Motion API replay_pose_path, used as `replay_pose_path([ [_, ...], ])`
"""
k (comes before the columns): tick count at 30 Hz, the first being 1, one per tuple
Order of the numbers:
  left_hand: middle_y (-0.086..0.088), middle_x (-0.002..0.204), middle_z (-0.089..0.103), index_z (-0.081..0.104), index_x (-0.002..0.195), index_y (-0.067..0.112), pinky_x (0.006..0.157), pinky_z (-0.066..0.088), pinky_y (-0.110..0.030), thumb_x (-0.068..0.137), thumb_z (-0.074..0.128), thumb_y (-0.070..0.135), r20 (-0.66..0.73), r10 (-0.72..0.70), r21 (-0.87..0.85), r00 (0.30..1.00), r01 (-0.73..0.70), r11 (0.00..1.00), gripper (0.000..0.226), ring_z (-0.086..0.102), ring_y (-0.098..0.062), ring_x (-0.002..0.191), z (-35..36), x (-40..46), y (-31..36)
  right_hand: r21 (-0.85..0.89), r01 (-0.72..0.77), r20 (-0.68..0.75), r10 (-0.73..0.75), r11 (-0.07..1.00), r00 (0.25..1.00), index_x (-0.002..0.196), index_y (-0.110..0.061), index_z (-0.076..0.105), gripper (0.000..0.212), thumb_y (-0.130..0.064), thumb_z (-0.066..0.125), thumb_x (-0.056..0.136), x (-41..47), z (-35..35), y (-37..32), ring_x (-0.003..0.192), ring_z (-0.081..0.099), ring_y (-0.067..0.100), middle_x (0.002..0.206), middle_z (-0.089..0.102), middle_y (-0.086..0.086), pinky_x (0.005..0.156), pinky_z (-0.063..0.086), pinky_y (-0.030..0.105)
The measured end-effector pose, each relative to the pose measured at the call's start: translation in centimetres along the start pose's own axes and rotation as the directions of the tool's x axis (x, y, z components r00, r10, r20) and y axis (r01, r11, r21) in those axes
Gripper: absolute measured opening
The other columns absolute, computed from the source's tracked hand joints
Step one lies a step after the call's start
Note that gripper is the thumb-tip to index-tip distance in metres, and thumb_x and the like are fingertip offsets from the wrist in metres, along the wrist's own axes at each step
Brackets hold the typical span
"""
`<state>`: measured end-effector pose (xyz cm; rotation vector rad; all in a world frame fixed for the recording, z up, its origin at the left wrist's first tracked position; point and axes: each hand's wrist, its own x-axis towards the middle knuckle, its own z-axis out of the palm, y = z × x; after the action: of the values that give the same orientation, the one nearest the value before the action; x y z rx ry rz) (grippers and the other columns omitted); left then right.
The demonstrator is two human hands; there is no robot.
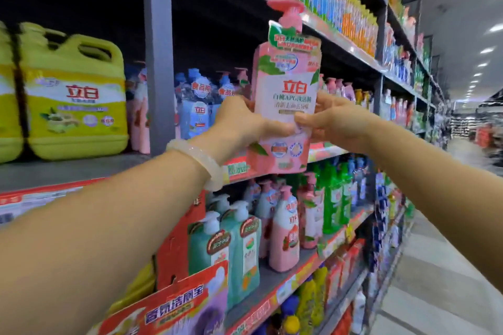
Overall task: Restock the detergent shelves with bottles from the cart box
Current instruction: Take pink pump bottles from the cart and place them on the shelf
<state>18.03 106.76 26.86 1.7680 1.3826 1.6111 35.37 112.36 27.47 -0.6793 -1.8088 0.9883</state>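
Grey detergent shelves [159, 62] run along the aisle, blurred with distance. Yellow jugs [73, 95] on the left read 立白. Held upright before the middle shelf, a pink pump bottle [285, 95] also reads 立白; its smaller print is probably unreadable. The left hand [242, 122] and right hand [334, 119] grip its sides, covering part of the label.
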Motion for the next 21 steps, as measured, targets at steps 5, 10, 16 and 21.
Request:
replay_pose_path([
  [5, -0.002, 0.085, 0.065, 0.062, 0.091, 0.008, 0.068, 0.054, -0.026, 0.059, 0.088, 0.023, -0.091, 0.012, 0.091, 0.996, -0.004, 0.996, 0.044, 0.063, -0.015, 0.075, 2.6, 6.2, -0.2, 0.031, 0.072, 0.089, -0.074, 0.997, 0.993, 0.114, -0.022, 0.061, 0.036, 0.000, 0.060, 0.086, 7.4, -4.0, 1.8, 0.110, 0.064, 0.021, 0.119, 0.068, 0.003, 0.093, 0.050, 0.037],
  [10, -0.004, 0.086, 0.064, 0.063, 0.102, 0.004, 0.067, 0.055, -0.028, 0.059, 0.088, 0.026, -0.198, -0.011, 0.167, 0.980, 0.044, 0.985, 0.054, 0.063, -0.017, 0.075, 5.5, 11.7, -2.5, 0.051, 0.103, 0.131, -0.108, 0.993, 0.985, 0.118, -0.016, 0.058, 0.038, 0.004, 0.060, 0.086, 13.2, -6.3, 4.5, 0.097, 0.067, 0.018, 0.107, 0.070, 0.001, 0.087, 0.052, 0.033],
  [16, -0.009, 0.100, 0.070, 0.066, 0.105, 0.006, 0.083, 0.057, -0.039, 0.054, 0.090, 0.023, -0.292, -0.073, 0.158, 0.954, 0.124, 0.980, 0.059, 0.069, -0.023, 0.090, 8.1, 15.6, -5.5, 0.114, 0.085, 0.224, -0.109, 0.990, 0.968, 0.119, -0.015, 0.054, 0.039, 0.007, 0.057, 0.087, 17.4, -7.6, 8.4, 0.084, 0.066, 0.011, 0.099, 0.068, -0.002, 0.059, 0.053, 0.016],
  [21, -0.005, 0.103, 0.070, 0.064, 0.101, 0.011, 0.084, 0.057, -0.041, 0.048, 0.093, 0.021, -0.323, -0.133, 0.115, 0.937, 0.178, 0.977, 0.062, 0.068, -0.022, 0.092, 10.3, 17.5, -7.1, 0.170, 0.043, 0.268, -0.088, 0.985, 0.960, 0.126, -0.008, 0.051, 0.045, 0.009, 0.058, 0.085, 20.1, -8.8, 11.4, 0.093, 0.066, 0.017, 0.108, 0.067, 0.006, 0.065, 0.055, 0.018],
])
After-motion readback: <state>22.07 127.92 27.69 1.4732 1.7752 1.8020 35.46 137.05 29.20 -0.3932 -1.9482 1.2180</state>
